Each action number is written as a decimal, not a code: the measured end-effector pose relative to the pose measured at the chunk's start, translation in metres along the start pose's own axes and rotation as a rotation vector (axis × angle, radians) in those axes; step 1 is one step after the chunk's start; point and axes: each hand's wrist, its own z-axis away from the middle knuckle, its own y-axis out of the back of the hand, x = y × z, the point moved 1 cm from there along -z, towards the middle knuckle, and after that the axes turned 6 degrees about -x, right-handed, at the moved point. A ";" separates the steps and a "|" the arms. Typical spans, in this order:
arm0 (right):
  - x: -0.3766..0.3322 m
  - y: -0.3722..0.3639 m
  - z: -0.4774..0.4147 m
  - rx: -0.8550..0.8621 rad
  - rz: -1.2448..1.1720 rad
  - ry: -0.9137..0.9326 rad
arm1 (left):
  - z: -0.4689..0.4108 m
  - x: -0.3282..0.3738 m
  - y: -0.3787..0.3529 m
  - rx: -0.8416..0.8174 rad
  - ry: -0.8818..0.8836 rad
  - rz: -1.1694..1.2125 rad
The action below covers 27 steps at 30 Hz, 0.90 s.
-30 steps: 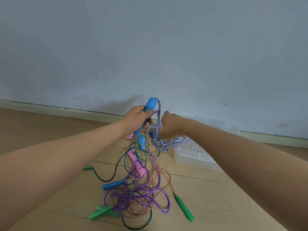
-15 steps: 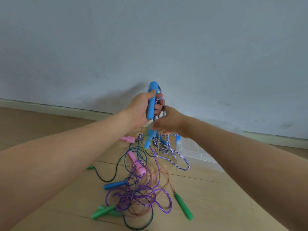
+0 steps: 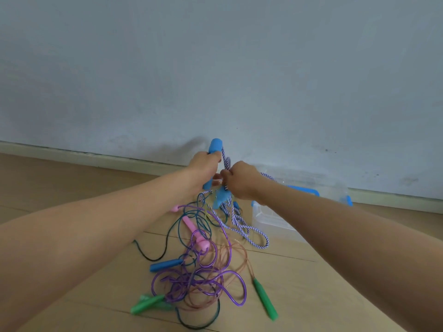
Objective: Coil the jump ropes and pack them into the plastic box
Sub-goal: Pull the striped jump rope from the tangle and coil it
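Left hand (image 3: 203,167): fingers curled round an upright blue handle (image 3: 215,146), held above and to the left of the plastic box (image 3: 268,218). Right hand (image 3: 242,179): just beside the left and nearer the box, pinching turns of the striped rope (image 3: 242,226); the number of turns in the fist cannot be told. The second handle (image 3: 221,198) hangs below both hands. Slack loops trail to the floor just left of the box. Farther left of the box lie the purple rope (image 3: 215,281), a pink handle (image 3: 191,230) and a green handle (image 3: 266,299), in a tangle. The right forearm largely hides the inside of the box. Probable hazards: the trailing loops may snag the tangle and drag it upward; a loosened pinch would let the coil spring apart.
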 end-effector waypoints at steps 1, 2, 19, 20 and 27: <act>0.000 0.001 -0.002 0.023 0.065 -0.003 | 0.001 -0.004 0.000 -0.021 0.008 -0.019; -0.001 0.003 -0.002 0.049 0.126 0.002 | 0.002 -0.007 0.001 -0.053 0.011 -0.048; 0.007 0.022 -0.003 0.279 -0.283 0.040 | 0.024 -0.016 0.004 -0.485 0.034 -0.051; 0.008 0.023 -0.002 0.273 -0.279 0.063 | 0.024 -0.017 0.006 -0.498 0.045 -0.054; 0.012 0.035 0.000 0.155 -0.098 0.150 | 0.026 -0.011 0.012 -0.587 0.050 0.057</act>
